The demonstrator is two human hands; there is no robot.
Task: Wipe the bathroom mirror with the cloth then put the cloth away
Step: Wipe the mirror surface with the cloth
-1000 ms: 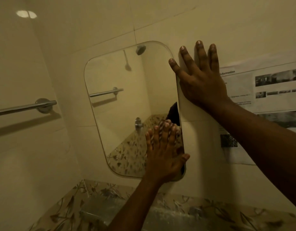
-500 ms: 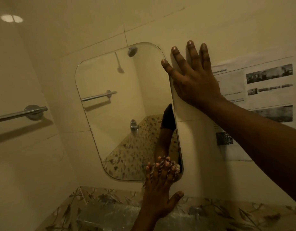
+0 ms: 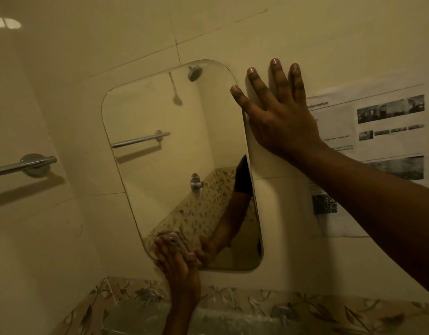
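A rounded rectangular mirror (image 3: pixel 174 153) hangs on the cream tiled wall. My left hand (image 3: pixel 177 259) presses a small pale cloth (image 3: pixel 176 239) against the glass at the mirror's lower left corner; most of the cloth is hidden under my fingers. My right hand (image 3: pixel 278 112) lies flat with fingers spread on the wall, just right of the mirror's upper right edge, holding nothing. The glass reflects a shower head, a towel bar, a tap and my arm.
A chrome towel bar (image 3: pixel 25 164) juts from the left wall. A printed paper notice (image 3: pixel 382 126) is stuck to the wall right of the mirror. A leaf-patterned tile band (image 3: pixel 232 303) runs below, with a glass shelf (image 3: pixel 141 317) in front of it.
My left hand with the cloth has slid down and then left along the mirror's bottom edge, from the lower right to the lower left corner. My right hand has stayed flat on the wall.
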